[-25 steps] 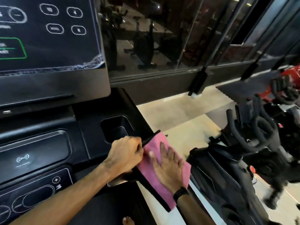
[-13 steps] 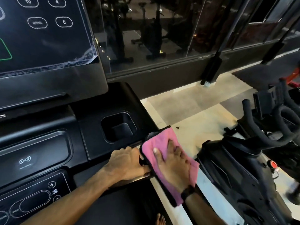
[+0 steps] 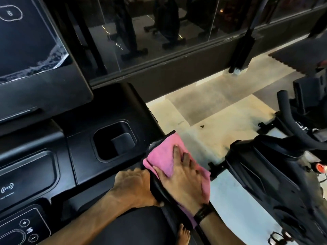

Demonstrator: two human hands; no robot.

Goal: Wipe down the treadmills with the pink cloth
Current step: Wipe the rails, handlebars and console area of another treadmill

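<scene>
The pink cloth (image 3: pixel 164 154) is draped over the black right handrail (image 3: pixel 156 189) of the treadmill (image 3: pixel 85 156), just right of the console's cup holder (image 3: pixel 115 140). My right hand (image 3: pixel 182 181) lies flat on the cloth with straight fingers and presses it against the rail. A black band is on that wrist. Beside it, my left hand (image 3: pixel 134 188) grips the same rail from the console side, fingers curled round its edge. The cloth's lower end hangs hidden behind my right forearm.
The treadmill screen (image 3: pixel 26 41) rises at the upper left, with touch controls (image 3: pixel 26 227) at the lower left. A black exercise bike (image 3: pixel 265 174) stands close on the right across a strip of pale floor (image 3: pixel 203 112). A dark glass wall (image 3: pixel 159 32) runs behind. A bare foot (image 3: pixel 184 236) shows below.
My left hand has let go of the cloth's edge and settled lower on the rail. My right hand stays flat on the cloth, which now lies more bunched over the rail's top.
</scene>
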